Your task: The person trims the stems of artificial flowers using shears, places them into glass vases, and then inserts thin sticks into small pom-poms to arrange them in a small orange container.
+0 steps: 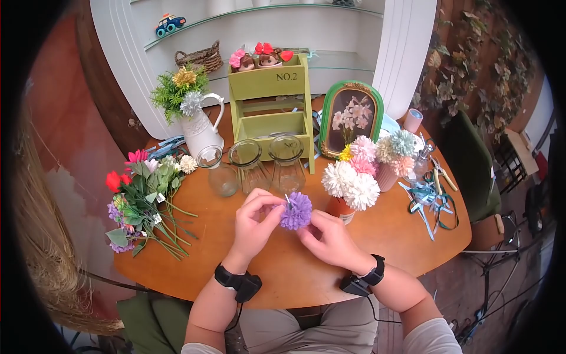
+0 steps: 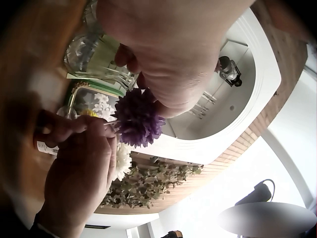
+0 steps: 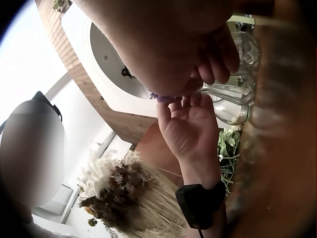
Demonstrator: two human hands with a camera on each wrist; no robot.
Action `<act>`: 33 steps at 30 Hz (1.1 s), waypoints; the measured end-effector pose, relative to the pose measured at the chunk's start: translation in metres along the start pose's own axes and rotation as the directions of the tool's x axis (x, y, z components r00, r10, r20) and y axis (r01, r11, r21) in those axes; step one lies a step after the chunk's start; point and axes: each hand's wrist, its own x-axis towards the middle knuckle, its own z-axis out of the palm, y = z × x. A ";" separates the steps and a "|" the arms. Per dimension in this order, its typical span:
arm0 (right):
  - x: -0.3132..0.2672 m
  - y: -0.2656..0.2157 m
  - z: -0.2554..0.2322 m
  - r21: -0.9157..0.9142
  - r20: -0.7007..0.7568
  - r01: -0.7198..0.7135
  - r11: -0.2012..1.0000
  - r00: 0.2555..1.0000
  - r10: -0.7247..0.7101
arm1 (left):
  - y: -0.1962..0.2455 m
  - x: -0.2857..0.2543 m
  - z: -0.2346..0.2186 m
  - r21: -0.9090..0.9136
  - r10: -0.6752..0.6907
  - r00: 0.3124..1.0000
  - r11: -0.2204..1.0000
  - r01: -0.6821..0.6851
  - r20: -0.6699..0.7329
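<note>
the left hand [image 1: 250,227] and right hand [image 1: 337,243] pinch the ruffled purple flower head [image 1: 296,211] from opposite sides, both grips narrow — its stem direction can't be told. three clear glass vases [image 1: 244,154] stand just beyond, big white pompom blooms [image 1: 361,192] off right.

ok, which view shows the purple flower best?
Head: the purple flower is well lit, its bloom nearly whole. Left wrist: larger but darker, against the left hand. Right wrist: just a purple sliver, the rest hidden behind the right hand.
</note>
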 end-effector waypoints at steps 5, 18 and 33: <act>0.000 -0.005 -0.001 -0.017 -0.162 0.076 0.997 0.984 -0.078 | -0.014 0.003 -0.004 -0.055 -0.061 0.998 0.997 0.062 0.007; 0.000 -0.002 -0.006 -0.108 -0.337 0.214 0.971 0.911 -0.238 | -0.002 0.004 0.001 0.393 0.284 0.957 0.875 -0.283 0.058; 0.004 0.000 -0.015 -0.134 -0.458 0.393 0.910 0.789 -0.409 | 0.001 -0.009 0.017 0.188 -0.069 0.978 0.982 0.031 0.198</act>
